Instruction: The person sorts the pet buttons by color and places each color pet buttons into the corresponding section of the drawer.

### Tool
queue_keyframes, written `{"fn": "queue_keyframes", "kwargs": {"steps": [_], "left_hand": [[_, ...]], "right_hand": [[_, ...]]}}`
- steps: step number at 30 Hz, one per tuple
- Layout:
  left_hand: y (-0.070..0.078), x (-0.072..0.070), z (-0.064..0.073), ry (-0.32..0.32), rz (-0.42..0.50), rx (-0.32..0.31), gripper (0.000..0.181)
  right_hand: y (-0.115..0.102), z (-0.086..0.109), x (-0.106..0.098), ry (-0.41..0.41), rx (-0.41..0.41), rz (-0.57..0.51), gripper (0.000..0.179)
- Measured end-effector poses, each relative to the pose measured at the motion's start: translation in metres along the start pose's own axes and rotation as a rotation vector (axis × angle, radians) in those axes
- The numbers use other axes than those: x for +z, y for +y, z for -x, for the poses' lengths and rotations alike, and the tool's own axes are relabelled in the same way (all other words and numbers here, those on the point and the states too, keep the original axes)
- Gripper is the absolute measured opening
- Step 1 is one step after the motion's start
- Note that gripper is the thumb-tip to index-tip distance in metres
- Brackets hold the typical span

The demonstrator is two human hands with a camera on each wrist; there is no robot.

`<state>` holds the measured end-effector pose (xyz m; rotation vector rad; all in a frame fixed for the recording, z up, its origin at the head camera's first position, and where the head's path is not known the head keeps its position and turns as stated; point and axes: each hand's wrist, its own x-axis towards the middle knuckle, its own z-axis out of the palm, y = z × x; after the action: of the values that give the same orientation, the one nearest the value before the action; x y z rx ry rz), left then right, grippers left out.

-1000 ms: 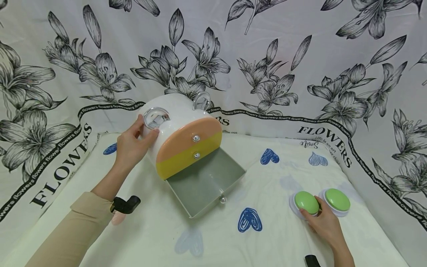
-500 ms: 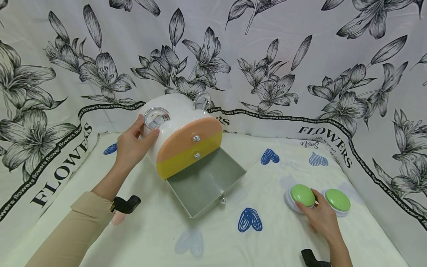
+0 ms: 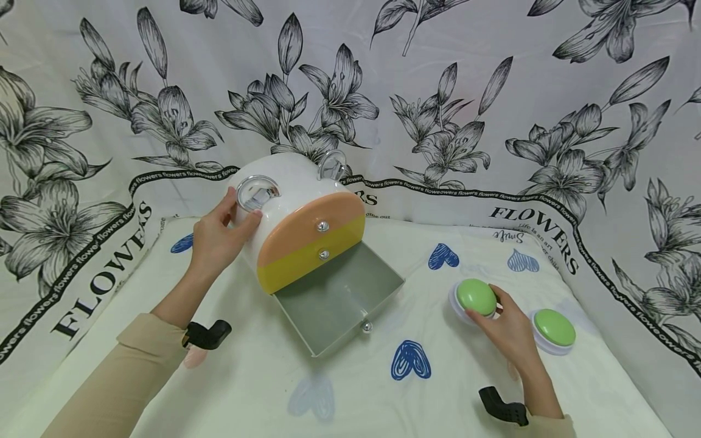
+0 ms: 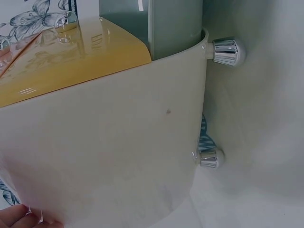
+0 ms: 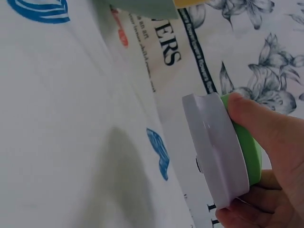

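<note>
A white rounded mini drawer chest [image 3: 290, 167] with orange and yellow drawer fronts stands left of centre. Its lowest grey-green drawer [image 3: 342, 298] is pulled out, and nothing lies in it. My left hand [image 3: 219, 237] grips the chest by the round silver ear [image 3: 256, 193] on its left side, thumb in front. In my right hand [image 3: 512, 328] is a round push button [image 3: 475, 297] with a green domed top and white base, held at its edge between thumb and fingers. The right wrist view shows this push button [image 5: 213, 147] raised over the cloth, its shadow below.
A second green push button [image 3: 554, 327] lies on the cloth right of my right hand. White cloth with blue hearts [image 3: 411, 360] covers the surface. A flower-print curtain [image 3: 438, 134] rises behind. The open drawer's silver knob [image 3: 367, 326] sticks out toward me.
My right hand has lifted the push button and carried it left and away from me, apart from the second one. My left hand and the chest have stayed put.
</note>
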<state>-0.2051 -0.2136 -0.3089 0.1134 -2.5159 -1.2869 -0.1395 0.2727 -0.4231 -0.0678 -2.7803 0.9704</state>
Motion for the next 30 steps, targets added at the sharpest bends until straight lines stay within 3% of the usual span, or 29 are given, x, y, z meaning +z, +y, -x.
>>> {"fn": "queue_keyframes", "kwargs": {"steps": [10, 22, 30], "left_hand": [[0.0, -0.001, 0.0, -0.006, 0.007, -0.002, 0.079], [0.0, 0.0, 0.0, -0.009, 0.011, -0.009, 0.079], [0.0, 0.0, 0.0, -0.005, 0.009, -0.005, 0.079]], "right_hand": [[-0.027, -0.016, 0.014, -0.008, -0.091, -0.041, 0.083], [-0.078, -0.03, 0.024, -0.026, -0.179, -0.092, 0.078], [-0.113, -0.033, 0.037, -0.089, -0.23, -0.112, 0.075]]}}
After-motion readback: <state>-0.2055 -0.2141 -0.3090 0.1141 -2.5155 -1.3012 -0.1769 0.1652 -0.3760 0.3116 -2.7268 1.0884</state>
